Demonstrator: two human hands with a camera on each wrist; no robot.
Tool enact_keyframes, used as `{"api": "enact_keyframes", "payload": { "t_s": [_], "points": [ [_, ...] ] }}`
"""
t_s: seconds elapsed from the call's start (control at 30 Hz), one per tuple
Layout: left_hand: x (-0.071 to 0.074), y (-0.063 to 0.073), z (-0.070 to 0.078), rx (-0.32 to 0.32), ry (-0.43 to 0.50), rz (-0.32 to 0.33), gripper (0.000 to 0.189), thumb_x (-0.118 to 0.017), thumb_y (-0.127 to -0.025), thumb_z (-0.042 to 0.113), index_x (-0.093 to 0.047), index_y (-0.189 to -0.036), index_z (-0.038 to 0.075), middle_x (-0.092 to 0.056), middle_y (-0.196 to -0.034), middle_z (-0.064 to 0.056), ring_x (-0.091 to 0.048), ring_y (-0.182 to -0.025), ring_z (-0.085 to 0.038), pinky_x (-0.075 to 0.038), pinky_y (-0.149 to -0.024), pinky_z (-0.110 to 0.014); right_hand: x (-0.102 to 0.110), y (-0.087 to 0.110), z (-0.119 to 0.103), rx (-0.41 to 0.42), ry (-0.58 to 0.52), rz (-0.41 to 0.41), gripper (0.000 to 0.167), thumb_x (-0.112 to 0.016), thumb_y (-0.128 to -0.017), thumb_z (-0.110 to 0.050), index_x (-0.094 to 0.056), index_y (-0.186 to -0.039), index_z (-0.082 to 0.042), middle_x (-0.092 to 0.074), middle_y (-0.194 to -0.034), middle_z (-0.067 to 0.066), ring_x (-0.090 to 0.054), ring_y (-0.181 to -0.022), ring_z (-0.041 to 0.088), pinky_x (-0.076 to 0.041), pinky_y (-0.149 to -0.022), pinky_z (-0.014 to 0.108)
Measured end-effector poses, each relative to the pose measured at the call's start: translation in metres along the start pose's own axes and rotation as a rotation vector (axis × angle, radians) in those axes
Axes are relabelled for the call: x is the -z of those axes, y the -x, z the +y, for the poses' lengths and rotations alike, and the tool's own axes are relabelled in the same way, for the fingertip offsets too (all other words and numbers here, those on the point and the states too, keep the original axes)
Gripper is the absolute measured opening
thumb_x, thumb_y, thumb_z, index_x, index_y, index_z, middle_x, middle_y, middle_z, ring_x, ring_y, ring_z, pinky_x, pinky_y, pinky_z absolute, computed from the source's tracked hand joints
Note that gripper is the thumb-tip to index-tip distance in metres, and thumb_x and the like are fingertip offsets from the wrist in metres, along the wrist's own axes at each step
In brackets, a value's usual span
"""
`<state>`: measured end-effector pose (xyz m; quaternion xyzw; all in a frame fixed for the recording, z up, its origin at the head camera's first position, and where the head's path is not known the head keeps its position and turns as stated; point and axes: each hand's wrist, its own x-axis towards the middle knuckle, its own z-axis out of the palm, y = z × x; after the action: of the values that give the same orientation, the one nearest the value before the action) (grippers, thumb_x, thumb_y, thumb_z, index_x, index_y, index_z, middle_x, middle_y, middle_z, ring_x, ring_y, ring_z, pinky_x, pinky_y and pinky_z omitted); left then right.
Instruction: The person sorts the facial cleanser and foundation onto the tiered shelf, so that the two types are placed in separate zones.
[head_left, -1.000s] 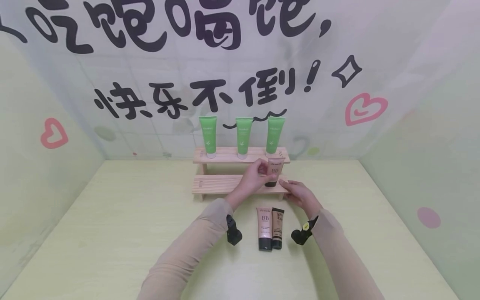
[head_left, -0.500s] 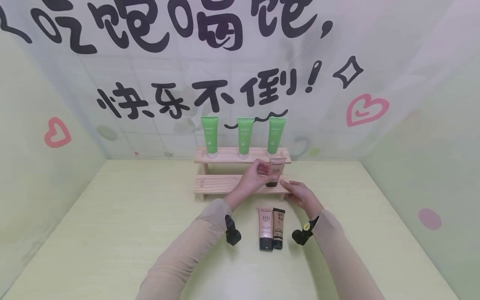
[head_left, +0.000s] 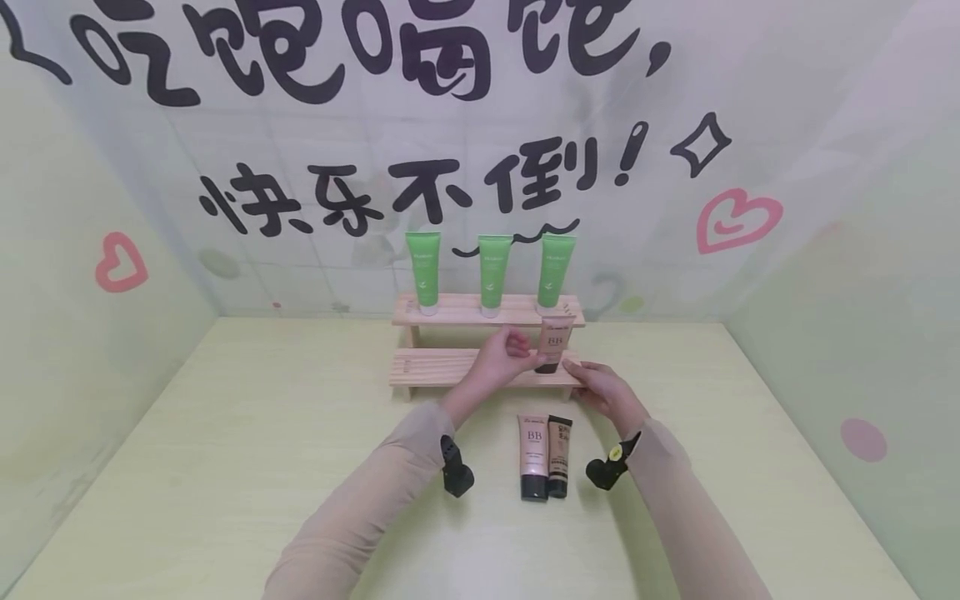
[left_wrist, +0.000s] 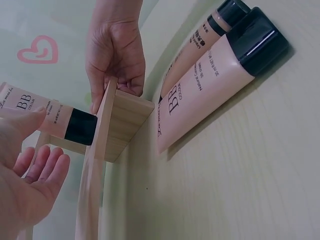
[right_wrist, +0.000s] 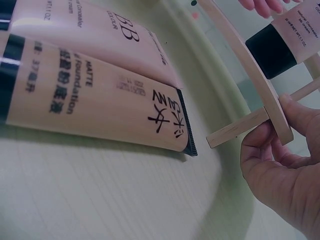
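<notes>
A pink BB cream tube (head_left: pixel 556 336) with a black cap stands cap-down at the right end of the lower tier of a two-tier wooden display rack (head_left: pixel 431 365). My left hand (head_left: pixel 497 360) is just left of that tube. In the left wrist view its thumb overlaps the tube (left_wrist: pixel 57 119), while the other fingers lie loosely curled and apart from it. My right hand (head_left: pixel 606 390) grips the right end of the lower tier, thumb on top and fingers beneath, as the right wrist view shows with the hand (right_wrist: pixel 290 172) at the board's end.
Three green tubes (head_left: pixel 492 271) stand in a row on the upper tier. On the table in front of the rack lie another pink BB cream tube (head_left: pixel 533 450) and a slimmer tan foundation tube (head_left: pixel 558 450), side by side. A printed wall (head_left: pixel 337 275) rises behind.
My left hand's fingers have come away from the BB cream tube and the hand has drawn slightly left. The tube stays standing on the rack. My right hand keeps its grip.
</notes>
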<state>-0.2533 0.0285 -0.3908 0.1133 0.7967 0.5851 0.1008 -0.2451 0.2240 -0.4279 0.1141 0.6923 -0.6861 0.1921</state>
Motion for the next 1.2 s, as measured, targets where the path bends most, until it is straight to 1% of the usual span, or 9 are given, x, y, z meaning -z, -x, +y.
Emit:
{"api": "enact_keyframes", "payload": {
  "t_s": [0.17, 0.3, 0.37, 0.53, 0.7, 0.8, 1.0, 1.2],
  "points": [
    [0.001, 0.004, -0.004, 0.002, -0.003, -0.015, 0.045, -0.073, -0.075, 0.017, -0.05, -0.111, 0.001, -0.059, -0.108, -0.013, -0.058, -0.101, -0.024, -0.052, -0.087, -0.028, -0.001, 0.0, 0.0, -0.012, 0.01, 0.013, 0.057, -0.047, -0.095, -0.027, -0.032, -0.132, 0.013, -0.058, -0.077, -0.008, -0.051, -0.073, 0.002, -0.045, -0.07, 0.015],
    [0.001, 0.008, -0.007, 0.02, -0.02, -0.025, 0.046, -0.073, -0.075, 0.02, -0.05, -0.111, 0.003, -0.059, -0.108, -0.012, -0.059, -0.101, -0.024, -0.053, -0.085, -0.028, 0.0, 0.0, 0.001, -0.017, 0.024, 0.016, 0.06, -0.047, -0.094, -0.03, -0.031, -0.133, 0.012, -0.057, -0.077, -0.008, -0.051, -0.073, 0.001, -0.045, -0.069, 0.015],
    [0.001, 0.01, -0.008, 0.029, -0.027, -0.028, 0.047, -0.073, -0.075, 0.021, -0.05, -0.112, 0.004, -0.059, -0.109, -0.011, -0.059, -0.101, -0.024, -0.053, -0.085, -0.028, 0.0, 0.0, 0.001, -0.022, 0.019, 0.024, 0.058, -0.048, -0.094, -0.03, -0.033, -0.132, 0.012, -0.056, -0.077, -0.008, -0.05, -0.072, 0.002, -0.044, -0.067, 0.015],
    [0.002, 0.015, -0.012, 0.035, -0.027, -0.029, 0.048, -0.073, -0.075, 0.024, -0.05, -0.113, 0.004, -0.06, -0.108, -0.011, -0.059, -0.101, -0.024, -0.053, -0.086, -0.03, 0.001, -0.001, 0.001, -0.015, 0.003, 0.013, 0.057, -0.047, -0.095, -0.028, -0.033, -0.132, 0.013, -0.057, -0.077, -0.007, -0.05, -0.072, 0.002, -0.044, -0.067, 0.015],
    [0.005, 0.019, -0.012, 0.051, -0.06, -0.033, 0.048, -0.073, -0.076, 0.025, -0.051, -0.113, 0.005, -0.061, -0.108, -0.01, -0.059, -0.101, -0.024, -0.052, -0.088, -0.031, 0.003, -0.001, 0.0, -0.002, -0.01, 0.001, 0.058, -0.046, -0.095, -0.027, -0.03, -0.133, 0.014, -0.058, -0.079, -0.007, -0.052, -0.074, 0.002, -0.046, -0.069, 0.015],
    [0.007, 0.021, -0.013, 0.055, -0.082, -0.045, 0.046, -0.072, -0.076, 0.025, -0.051, -0.111, 0.004, -0.061, -0.107, -0.011, -0.059, -0.1, -0.023, -0.051, -0.088, -0.031, 0.003, -0.002, 0.001, 0.006, -0.015, -0.003, 0.058, -0.047, -0.095, -0.026, -0.029, -0.133, 0.015, -0.058, -0.079, -0.007, -0.052, -0.074, 0.001, -0.046, -0.069, 0.015],
    [0.009, 0.025, -0.017, 0.065, -0.095, -0.083, 0.047, -0.073, -0.075, 0.027, -0.052, -0.11, 0.004, -0.061, -0.105, -0.01, -0.059, -0.098, -0.022, -0.051, -0.088, -0.031, 0.002, -0.003, 0.003, 0.013, -0.005, -0.004, 0.058, -0.046, -0.095, -0.027, -0.03, -0.133, 0.014, -0.058, -0.078, -0.009, -0.051, -0.073, 0.001, -0.045, -0.068, 0.014],
    [0.009, 0.028, -0.021, 0.062, -0.107, -0.09, 0.046, -0.073, -0.075, 0.029, -0.052, -0.109, 0.006, -0.061, -0.105, -0.009, -0.06, -0.098, -0.022, -0.052, -0.087, -0.031, 0.001, -0.004, 0.004, 0.008, 0.008, -0.006, 0.057, -0.046, -0.095, -0.029, -0.033, -0.131, 0.013, -0.056, -0.077, -0.008, -0.048, -0.071, 0.003, -0.042, -0.065, 0.015]
  ]
}}
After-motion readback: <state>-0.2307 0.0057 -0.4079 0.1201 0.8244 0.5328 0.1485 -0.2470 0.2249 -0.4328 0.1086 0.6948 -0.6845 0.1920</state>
